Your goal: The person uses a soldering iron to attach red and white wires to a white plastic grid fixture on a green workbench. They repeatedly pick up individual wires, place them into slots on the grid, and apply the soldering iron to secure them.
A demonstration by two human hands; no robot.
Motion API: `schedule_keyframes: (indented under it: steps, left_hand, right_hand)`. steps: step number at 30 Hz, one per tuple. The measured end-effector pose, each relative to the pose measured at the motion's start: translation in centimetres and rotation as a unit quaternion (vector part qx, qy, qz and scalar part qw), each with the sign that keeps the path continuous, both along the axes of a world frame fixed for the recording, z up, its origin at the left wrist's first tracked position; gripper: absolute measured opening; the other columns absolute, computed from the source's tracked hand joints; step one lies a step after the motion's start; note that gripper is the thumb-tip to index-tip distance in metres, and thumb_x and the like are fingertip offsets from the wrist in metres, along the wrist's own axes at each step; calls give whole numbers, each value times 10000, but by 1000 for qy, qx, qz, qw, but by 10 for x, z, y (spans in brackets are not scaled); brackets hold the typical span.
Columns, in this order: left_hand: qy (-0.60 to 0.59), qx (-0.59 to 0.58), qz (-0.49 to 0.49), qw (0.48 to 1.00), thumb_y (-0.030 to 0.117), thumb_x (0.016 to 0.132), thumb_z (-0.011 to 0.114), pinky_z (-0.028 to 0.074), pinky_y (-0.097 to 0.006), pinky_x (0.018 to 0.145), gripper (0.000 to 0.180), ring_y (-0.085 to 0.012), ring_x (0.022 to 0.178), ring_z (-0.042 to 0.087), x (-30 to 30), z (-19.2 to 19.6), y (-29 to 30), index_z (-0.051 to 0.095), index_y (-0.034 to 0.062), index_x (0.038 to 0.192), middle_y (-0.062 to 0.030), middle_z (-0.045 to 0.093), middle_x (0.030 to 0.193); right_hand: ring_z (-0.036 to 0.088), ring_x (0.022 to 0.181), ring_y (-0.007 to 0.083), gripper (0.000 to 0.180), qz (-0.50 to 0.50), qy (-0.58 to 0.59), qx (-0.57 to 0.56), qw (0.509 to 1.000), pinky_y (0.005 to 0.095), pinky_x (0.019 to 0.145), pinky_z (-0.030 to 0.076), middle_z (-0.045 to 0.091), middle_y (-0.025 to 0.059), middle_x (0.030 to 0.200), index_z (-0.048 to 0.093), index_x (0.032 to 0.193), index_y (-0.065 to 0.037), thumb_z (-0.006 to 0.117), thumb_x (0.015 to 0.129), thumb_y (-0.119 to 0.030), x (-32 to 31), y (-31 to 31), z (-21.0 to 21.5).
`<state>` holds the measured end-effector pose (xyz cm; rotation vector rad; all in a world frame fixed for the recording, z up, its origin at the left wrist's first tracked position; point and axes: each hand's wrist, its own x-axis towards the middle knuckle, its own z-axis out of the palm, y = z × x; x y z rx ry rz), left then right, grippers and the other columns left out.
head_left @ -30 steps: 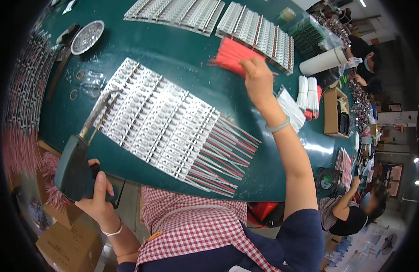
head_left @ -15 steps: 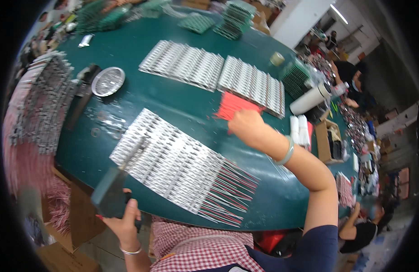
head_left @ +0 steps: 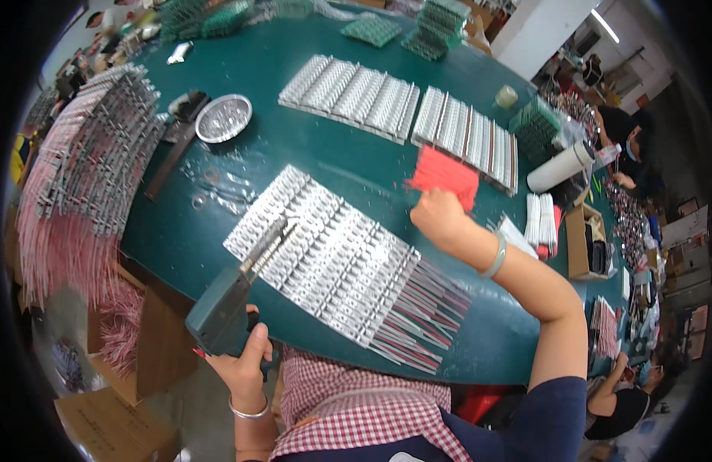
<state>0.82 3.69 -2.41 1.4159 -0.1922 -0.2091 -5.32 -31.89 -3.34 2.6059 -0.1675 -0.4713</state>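
Observation:
My left hand [head_left: 239,362] is wrapped round the grip of a dark green, pistol-shaped power tool [head_left: 219,309], which looks like an electric screwdriver. Its long metal nose reaches over a panel of silver-white rows [head_left: 325,258]; whether the tip touches is unclear. Red and whitish wires [head_left: 421,317] fan out from the panel's right end. At the near edge of a pile of thin red strips [head_left: 448,171], my right hand [head_left: 440,218] is closed, knuckles up. Its fingertips are hidden, so what it holds cannot be made out.
Two more silver panels [head_left: 352,96] lie farther back. Left of them are a round metal dish [head_left: 223,119] and a tall stack of wired panels [head_left: 98,162]. To the right stand a white bottle [head_left: 560,168] and a cardboard box [head_left: 585,239]. Co-workers sit beyond the right side.
The whole view has shifted, so the table's things appear farther right and slightly higher. My left hand still grips the tool over the panel; my right stays closed by the red pile.

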Motion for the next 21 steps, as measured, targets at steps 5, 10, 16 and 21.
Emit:
schedule_keyframes:
  steps: [5, 10, 16, 21]
  left_hand:
    - [2, -16, -6, 1000, -44, 823, 627, 395, -227, 394, 500, -106, 468, 495, -4, -2, -10, 472, -53, 1298, -221, 631, 1104]
    - [49, -42, -72, 995, -55, 816, 647, 427, -236, 413, 519, -124, 514, 538, -1, -3, -25, 484, -56, 1308, -228, 632, 1128]
    - [59, 20, -122, 991, -77, 789, 678, 468, -256, 479, 481, -159, 610, 592, -4, -9, -50, 542, -56, 1250, -201, 652, 1106]
    - [-3, 127, -177, 976, -38, 807, 735, 473, -249, 515, 425, -126, 627, 592, -4, -23, -54, 590, -52, 1206, -148, 673, 1069]
  right_hand:
    - [650, 869, 238, 82, 5, -94, 41, 995, 338, 638, 549, 666, 82, 884, 731, 757, -84, 721, 683, -53, -19, -3, 7]
    - [619, 852, 254, 170, -7, -340, 229, 912, 362, 647, 542, 636, 82, 896, 701, 857, -36, 642, 711, 25, -39, 16, -1]
    - [622, 829, 255, 200, -61, -450, 352, 818, 367, 653, 533, 638, 73, 891, 706, 924, -26, 642, 755, 58, -46, 49, -27]
    - [632, 782, 269, 241, -63, -468, 371, 800, 357, 675, 531, 665, 101, 904, 712, 956, -14, 694, 739, 88, -47, 55, -39]
